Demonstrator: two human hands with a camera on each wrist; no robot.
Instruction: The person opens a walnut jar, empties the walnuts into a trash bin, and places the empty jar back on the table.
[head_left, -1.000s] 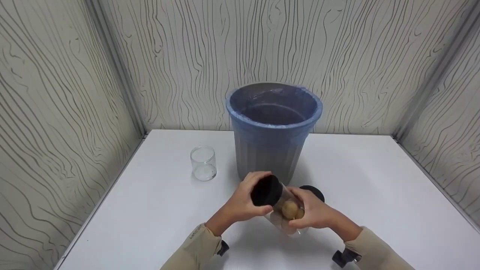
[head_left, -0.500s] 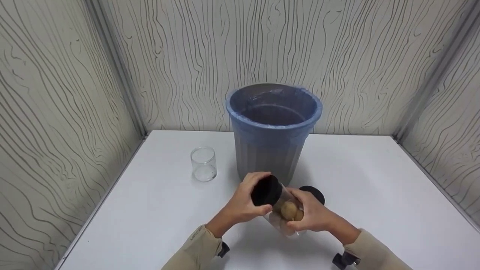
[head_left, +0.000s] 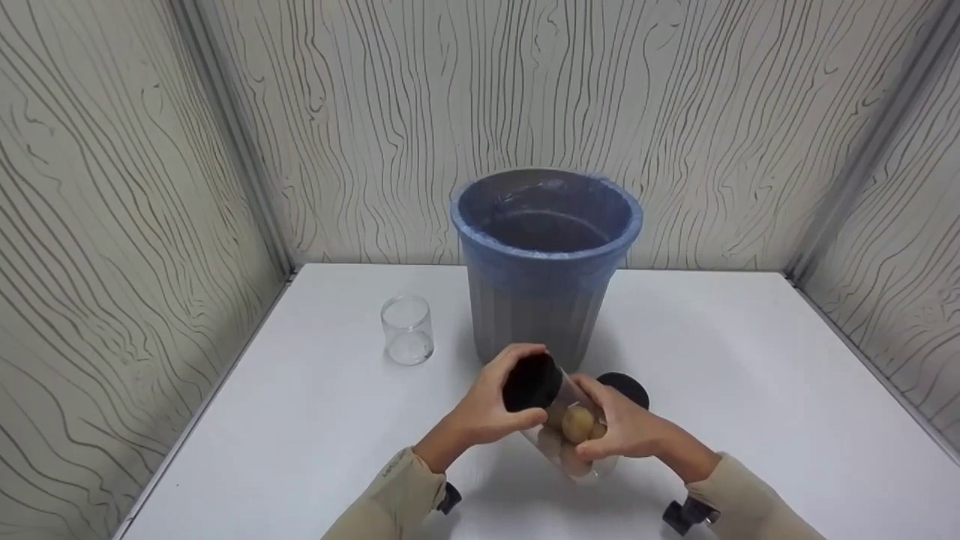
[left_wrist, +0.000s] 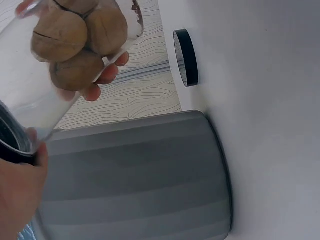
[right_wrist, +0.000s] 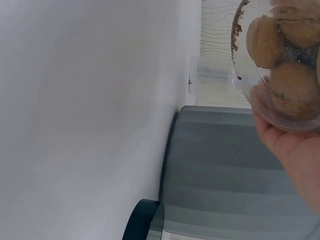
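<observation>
In the head view a clear jar (head_left: 559,450) with a black lid (head_left: 531,382) is held tilted, lid end up and to the left. Inside it lie several round brown nuts (left_wrist: 59,35) with slits in their shells, like macadamias. My left hand (head_left: 491,401) grips the lid, fingers over the top and thumb below. Around the jar's body curls my right hand (head_left: 626,420). The right wrist view shows the jar's base (right_wrist: 240,45) with dark brown crumbs. Behind my right hand a second black lid (head_left: 628,388) lies on the table, partly hidden.
A grey bin (head_left: 536,315) with a blue liner (head_left: 551,259) over its rim stands just beyond the hands. To its left is a clear glass container (head_left: 407,330), uncovered, with a few specks at the bottom. Patterned panels (head_left: 360,135) enclose the white table (head_left: 300,420).
Both hands keep their hold on the jar and lid with hardly any movement. The jar's lower end has dipped slightly and the nuts have shifted a little.
</observation>
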